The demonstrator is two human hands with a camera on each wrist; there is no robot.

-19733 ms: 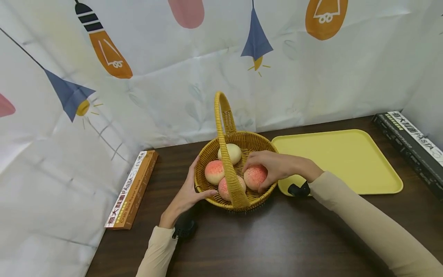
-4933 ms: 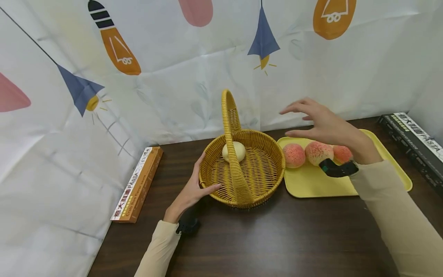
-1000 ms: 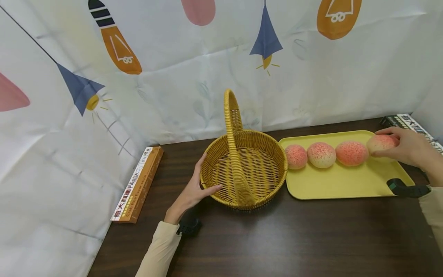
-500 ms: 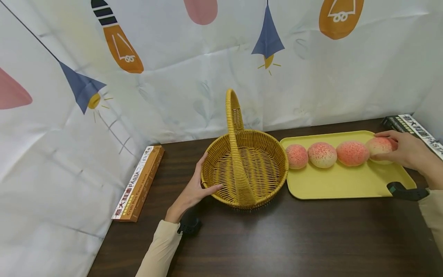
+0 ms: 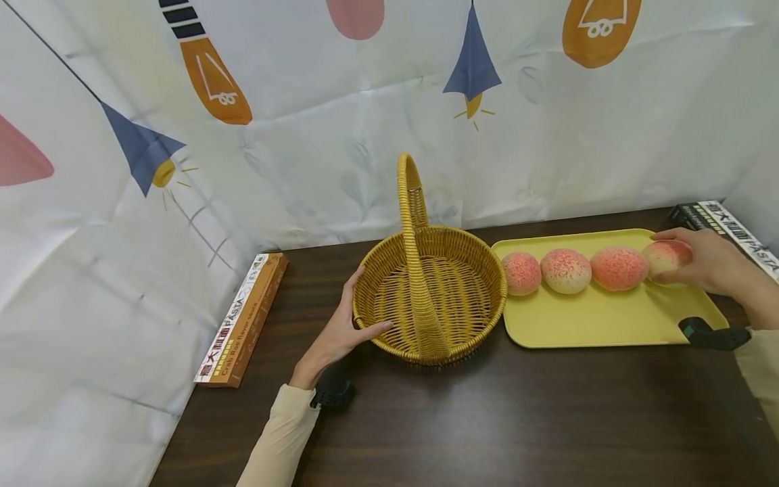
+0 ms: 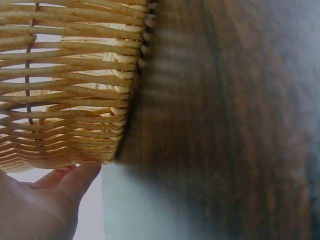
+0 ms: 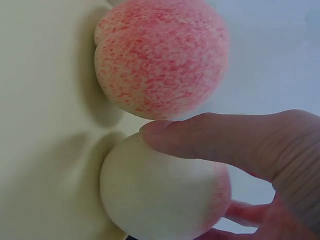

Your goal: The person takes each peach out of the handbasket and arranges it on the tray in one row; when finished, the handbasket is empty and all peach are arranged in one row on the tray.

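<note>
A yellow wicker basket with an arched handle stands mid-table in the head view, with bare weave inside. My left hand holds its left side, thumb over the rim; the left wrist view has the thumb against the wicker wall. At the tray's right end, my right hand grips a pale, pink-topped peach, thumb on one side and fingers on the other. That peach sits low over the tray surface. To its left are a pink peach, a speckled peach and another pink peach.
The yellow tray lies right beside the basket. An orange pasta box stands along the table's left side. Behind my right hand is a black pasta box. A white patterned cloth hangs at the back edge.
Earlier the peaches were in the basket; now they are in a row on the tray. The pale one was carried over last by my right hand. Over the last second hardly anything moves.
</note>
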